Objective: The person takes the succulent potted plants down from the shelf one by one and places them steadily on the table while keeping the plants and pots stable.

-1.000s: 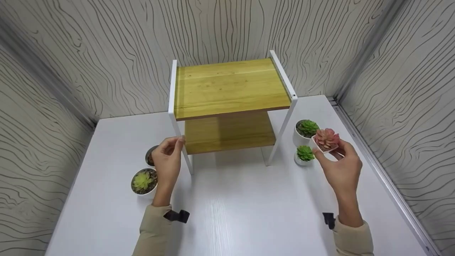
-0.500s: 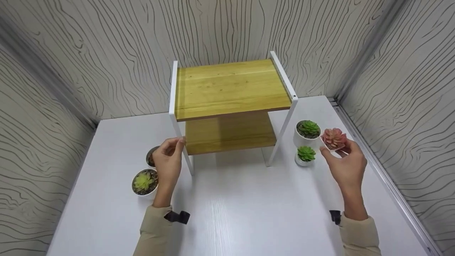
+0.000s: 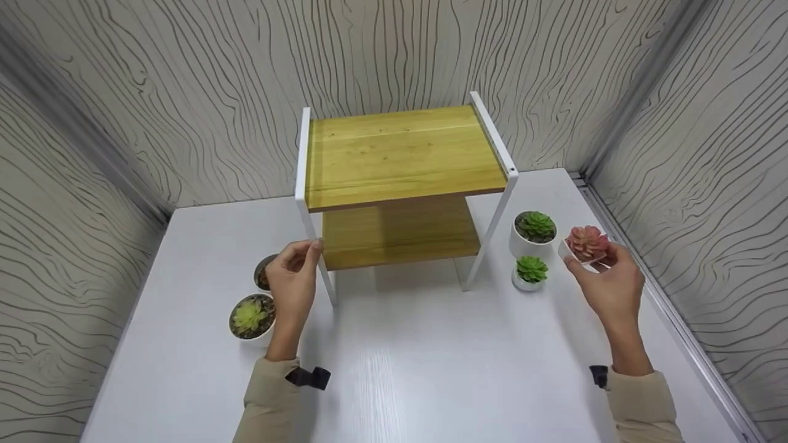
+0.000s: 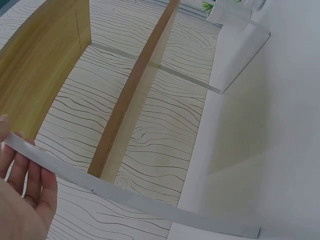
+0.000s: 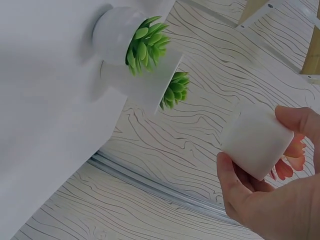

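Observation:
My right hand [image 3: 614,286] grips a small square white pot [image 5: 256,140] with a pink succulent [image 3: 586,243], held in the air over the table's right side. In the right wrist view, thumb and fingers clasp opposite sides of the pot. At the two-tier wooden shelf [image 3: 403,157], my left hand [image 3: 294,280] pinches the white front left leg [image 4: 135,199], thumb on one side and fingers behind it. Two green succulents in white pots, a larger one [image 3: 533,232] and a smaller one [image 3: 529,272], stand left of my right hand.
Left of the shelf stand a yellow-green succulent in a round pot [image 3: 252,315] and another pot [image 3: 263,272], partly hidden behind my left hand. Wood-grain panels [image 3: 394,55] enclose the white table [image 3: 431,369]. A metal rail [image 3: 665,295] runs along its right edge.
My right hand has moved to the right with the potted pink succulent, away from the two green ones. The left hand keeps its pinch on the shelf leg.

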`<control>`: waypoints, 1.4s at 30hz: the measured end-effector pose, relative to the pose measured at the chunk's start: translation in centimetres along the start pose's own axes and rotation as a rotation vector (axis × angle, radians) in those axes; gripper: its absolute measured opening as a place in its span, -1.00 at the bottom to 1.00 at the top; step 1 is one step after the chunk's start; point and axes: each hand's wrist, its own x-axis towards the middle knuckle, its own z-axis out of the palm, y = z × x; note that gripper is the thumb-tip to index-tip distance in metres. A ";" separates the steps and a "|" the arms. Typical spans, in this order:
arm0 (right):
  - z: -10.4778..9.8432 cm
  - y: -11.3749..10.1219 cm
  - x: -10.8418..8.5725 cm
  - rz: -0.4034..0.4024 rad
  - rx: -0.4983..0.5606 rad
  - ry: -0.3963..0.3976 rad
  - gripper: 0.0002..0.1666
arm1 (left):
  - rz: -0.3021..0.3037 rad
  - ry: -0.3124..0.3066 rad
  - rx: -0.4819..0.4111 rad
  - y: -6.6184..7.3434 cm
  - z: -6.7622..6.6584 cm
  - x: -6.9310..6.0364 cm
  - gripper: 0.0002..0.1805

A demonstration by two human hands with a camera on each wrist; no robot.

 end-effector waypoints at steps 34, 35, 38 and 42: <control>1.7 6.4 5.7 0.092 -0.110 -0.249 -0.05 | -0.001 0.005 -0.003 0.0 0.0 0.1 -0.89; 1.8 6.6 5.9 0.092 -0.114 -0.257 -0.05 | -0.001 0.006 -0.001 0.0 0.0 0.1 -0.89; 2.0 7.2 6.5 0.104 -0.125 -0.279 -0.06 | -0.001 0.010 0.001 -0.1 0.0 0.1 -0.87; 2.3 7.8 7.1 0.130 -0.123 -0.296 -0.11 | -0.004 0.012 0.005 -0.1 0.0 0.0 -0.86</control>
